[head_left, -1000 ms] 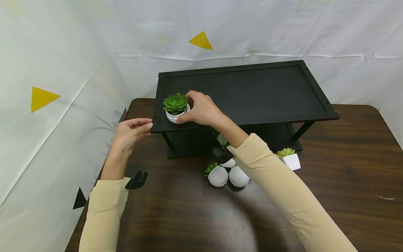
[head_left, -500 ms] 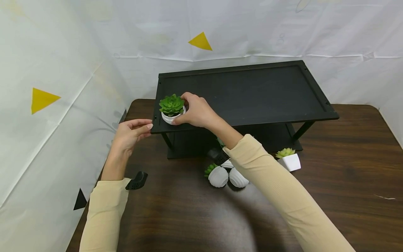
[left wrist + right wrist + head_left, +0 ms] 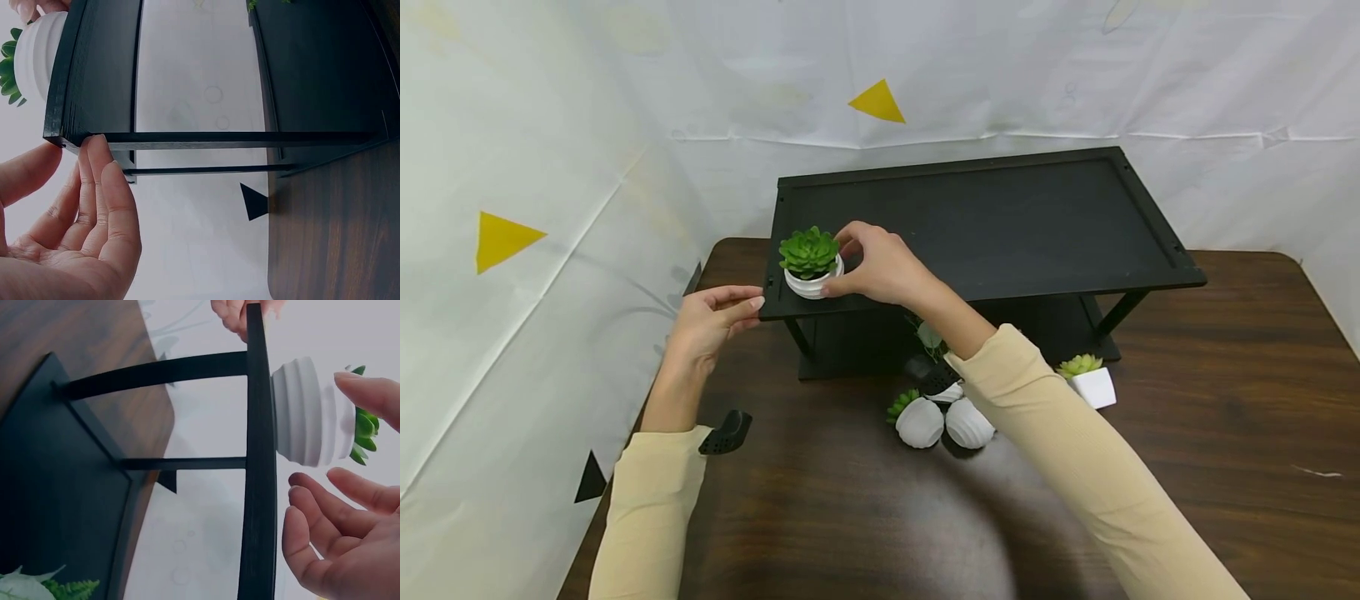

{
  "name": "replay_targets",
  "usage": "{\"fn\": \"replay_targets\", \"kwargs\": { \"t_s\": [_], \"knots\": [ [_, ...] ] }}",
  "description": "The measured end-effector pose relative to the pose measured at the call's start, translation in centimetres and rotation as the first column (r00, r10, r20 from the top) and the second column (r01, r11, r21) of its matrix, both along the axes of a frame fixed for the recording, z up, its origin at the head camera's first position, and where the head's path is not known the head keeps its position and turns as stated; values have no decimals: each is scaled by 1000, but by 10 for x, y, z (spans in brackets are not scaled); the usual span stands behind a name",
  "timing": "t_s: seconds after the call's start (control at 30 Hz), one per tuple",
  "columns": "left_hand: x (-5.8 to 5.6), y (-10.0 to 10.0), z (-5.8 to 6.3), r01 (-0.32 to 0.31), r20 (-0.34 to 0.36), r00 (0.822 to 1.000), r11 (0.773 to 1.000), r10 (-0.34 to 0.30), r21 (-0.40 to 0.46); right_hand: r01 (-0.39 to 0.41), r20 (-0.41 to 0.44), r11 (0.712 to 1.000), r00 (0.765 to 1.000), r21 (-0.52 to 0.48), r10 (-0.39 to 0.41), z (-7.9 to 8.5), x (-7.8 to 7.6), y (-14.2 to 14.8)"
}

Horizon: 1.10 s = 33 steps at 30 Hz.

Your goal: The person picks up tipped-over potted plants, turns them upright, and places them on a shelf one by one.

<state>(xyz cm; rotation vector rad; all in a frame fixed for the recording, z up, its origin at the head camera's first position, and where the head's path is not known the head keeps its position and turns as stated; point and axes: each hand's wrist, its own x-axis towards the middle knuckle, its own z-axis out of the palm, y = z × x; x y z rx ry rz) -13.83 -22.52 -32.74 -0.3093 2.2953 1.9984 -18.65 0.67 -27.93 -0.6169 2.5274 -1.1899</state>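
Note:
A potted succulent (image 3: 808, 265), green in a ridged white pot, stands upright at the front left corner of the black two-tier shelf (image 3: 1000, 225). My right hand (image 3: 883, 265) is just right of the pot, thumb tip overlapping its rim in the head view. In the right wrist view the fingers are spread loosely, a gap showing between them and the white pot (image 3: 306, 415). My left hand (image 3: 711, 321) pinches the front left corner of the top board. The left wrist view shows its thumb (image 3: 40, 165) at the board's edge and its fingertips against the underside.
In front of the shelf, several small white pots with plants cluster, including a tipped pot (image 3: 920, 422); my right forearm hides part of them. A pale green succulent in a square white pot (image 3: 1093, 387) leans near the shelf's right leg. A white sheet (image 3: 1015, 75) hangs behind.
The succulent has slid left toward the shelf's corner, then stopped. My right hand has since loosened and drawn slightly right, away from the pot. The left hand has stayed at the corner.

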Motion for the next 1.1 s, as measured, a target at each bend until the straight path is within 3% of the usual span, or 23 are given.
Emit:
{"fn": "replay_targets", "kwargs": {
  "t_s": [0.3, 1.1],
  "knots": [
    [-1, 1, -1, 7, -5, 1000, 1000, -7, 7, 8, 8, 999, 1000, -43, -7, 0, 7, 21],
    [1, -1, 1, 9, -8, 1000, 1000, -9, 11, 45, 2, 998, 999, -38, -45, 2, 36, 85]
  ]
}}
